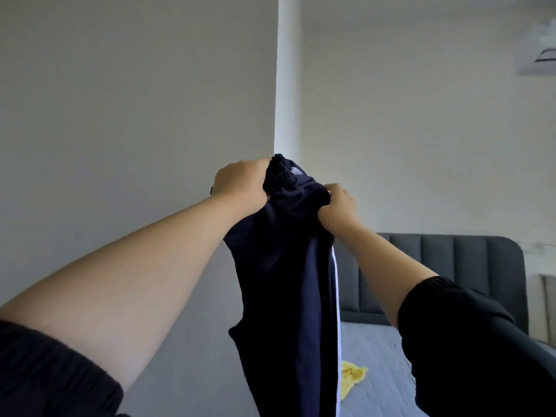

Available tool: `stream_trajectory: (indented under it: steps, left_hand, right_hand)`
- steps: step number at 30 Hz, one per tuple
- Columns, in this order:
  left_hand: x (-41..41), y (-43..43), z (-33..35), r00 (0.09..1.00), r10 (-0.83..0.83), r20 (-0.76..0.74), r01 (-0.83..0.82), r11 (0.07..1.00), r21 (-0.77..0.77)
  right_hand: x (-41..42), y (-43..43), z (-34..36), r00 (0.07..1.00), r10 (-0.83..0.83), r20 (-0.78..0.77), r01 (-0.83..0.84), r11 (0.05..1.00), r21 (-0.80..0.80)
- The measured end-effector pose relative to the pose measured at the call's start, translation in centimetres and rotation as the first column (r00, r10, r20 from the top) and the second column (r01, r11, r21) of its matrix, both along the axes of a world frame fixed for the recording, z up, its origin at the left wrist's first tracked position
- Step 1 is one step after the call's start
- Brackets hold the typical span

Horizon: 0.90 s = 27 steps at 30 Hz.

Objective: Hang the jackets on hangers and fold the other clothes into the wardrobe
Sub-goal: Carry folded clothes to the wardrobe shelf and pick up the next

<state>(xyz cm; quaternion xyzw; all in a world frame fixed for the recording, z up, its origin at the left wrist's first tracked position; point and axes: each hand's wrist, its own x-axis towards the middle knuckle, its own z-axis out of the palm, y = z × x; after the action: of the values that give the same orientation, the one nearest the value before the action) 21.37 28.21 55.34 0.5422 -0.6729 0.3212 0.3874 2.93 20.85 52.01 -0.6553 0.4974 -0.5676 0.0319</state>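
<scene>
head | left grip (240, 183) and right grip (338, 206) each clutch navy garment (285, 281) by its bunched top, above bed (376, 350) | yellow cloth (353, 376) on bed

Both hands, left hand (240, 183) and right hand (338, 206), grip the bunched top of dark navy trousers (285, 281) held above a bed (379, 356).

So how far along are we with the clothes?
Nothing finished is visible from here. In hand: the left hand and right hand grip the navy garment, held up by its top. Left: putting it away, plus the yellow garment on the bed.
</scene>
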Motion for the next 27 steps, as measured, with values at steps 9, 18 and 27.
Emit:
stream_trajectory:
  steps: [9, 18, 27]
  left_hand:
    - [-5.3, -1.0, -2.9, 0.968, -0.232, 0.097, 0.108, 0.733, 0.671]
    - [-4.2, -3.0, -6.9, 0.79, -0.128, -0.6, 0.561, 0.546, 0.622]
    - [-5.4, -5.4, -14.7, 0.19, 0.017, -0.982, 0.96, 0.205, 0.189]
  right_hand:
    - [-5.9, 1.9, -4.7, 0.572, 0.804, 0.163, -0.683, 0.357, 0.637]
    - [-7.1, 1.6, -8.3, 0.668, 0.598, 0.443, -0.738, 0.61, 0.29]
    - [-10.9, 2.4, -10.4, 0.713, 0.512, 0.48, -0.698, 0.587, 0.411]
